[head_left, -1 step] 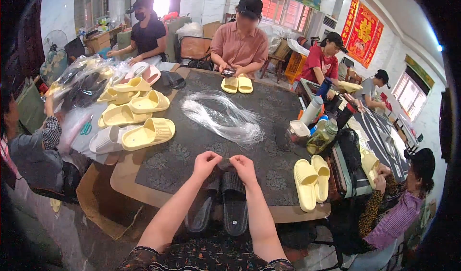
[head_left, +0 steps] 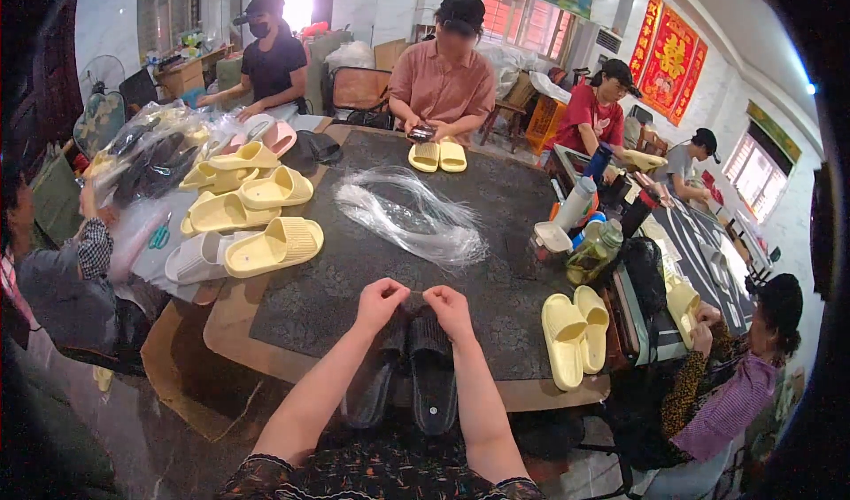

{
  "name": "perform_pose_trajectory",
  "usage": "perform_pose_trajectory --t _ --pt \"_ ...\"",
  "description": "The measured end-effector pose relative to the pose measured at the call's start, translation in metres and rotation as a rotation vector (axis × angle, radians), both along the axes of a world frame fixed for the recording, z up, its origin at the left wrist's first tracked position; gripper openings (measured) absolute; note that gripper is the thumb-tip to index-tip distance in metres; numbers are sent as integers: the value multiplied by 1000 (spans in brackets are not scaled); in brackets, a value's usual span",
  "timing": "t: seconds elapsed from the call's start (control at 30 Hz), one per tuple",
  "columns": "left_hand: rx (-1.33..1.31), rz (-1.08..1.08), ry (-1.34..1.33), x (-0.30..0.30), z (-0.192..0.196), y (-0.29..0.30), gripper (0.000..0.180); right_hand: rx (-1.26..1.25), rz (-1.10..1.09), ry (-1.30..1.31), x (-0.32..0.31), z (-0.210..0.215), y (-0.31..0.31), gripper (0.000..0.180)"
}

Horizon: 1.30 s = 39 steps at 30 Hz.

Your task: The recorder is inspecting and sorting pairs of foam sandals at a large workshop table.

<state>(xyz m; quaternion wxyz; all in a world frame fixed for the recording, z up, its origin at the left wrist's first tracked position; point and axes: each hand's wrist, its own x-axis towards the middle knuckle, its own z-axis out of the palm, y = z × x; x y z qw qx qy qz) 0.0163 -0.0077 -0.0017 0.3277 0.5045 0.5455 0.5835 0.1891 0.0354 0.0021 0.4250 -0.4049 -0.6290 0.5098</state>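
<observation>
A pair of black slide slippers [head_left: 433, 372] lies at the table's near edge, just in front of my body. Over their toe ends, my left hand [head_left: 383, 302] and my right hand [head_left: 449, 310] are closed in pinches, fingertips a small gap apart. A fine strand seems to stretch between them, too thin to make out well. Beyond my hands, a loose coil of clear plastic strands [head_left: 416, 221] lies on the dark patterned tablecloth [head_left: 310, 310].
Yellow slides [head_left: 274, 246] and a grey pair [head_left: 197, 258] crowd the left side, near teal scissors [head_left: 159, 236]. Another yellow pair [head_left: 565, 341] sits at the right edge. Bottles [head_left: 595, 252] stand behind it. Several co-workers sit around, one across [head_left: 443, 84] handling a dark object.
</observation>
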Motion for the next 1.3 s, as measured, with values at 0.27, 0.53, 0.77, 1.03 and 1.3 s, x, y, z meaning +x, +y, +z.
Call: perform_pose_trajectory --t 0.27,0.53,0.77,1.03,1.3 --pt "-41 -11 -71 2 -3 1 18 10 -17 133 0 -14 8 13" --pt "21 -68 -87 4 7 -2 12 -26 -15 170 2 -7 3 13" --pt "10 -129 -98 8 5 -3 11 67 0 67 1 -15 6 12" --pt "-20 -98 112 9 16 -11 14 7 84 47 1 -14 5 12" --pt "11 -105 127 9 5 -6 12 -35 142 104 2 -10 4 11"
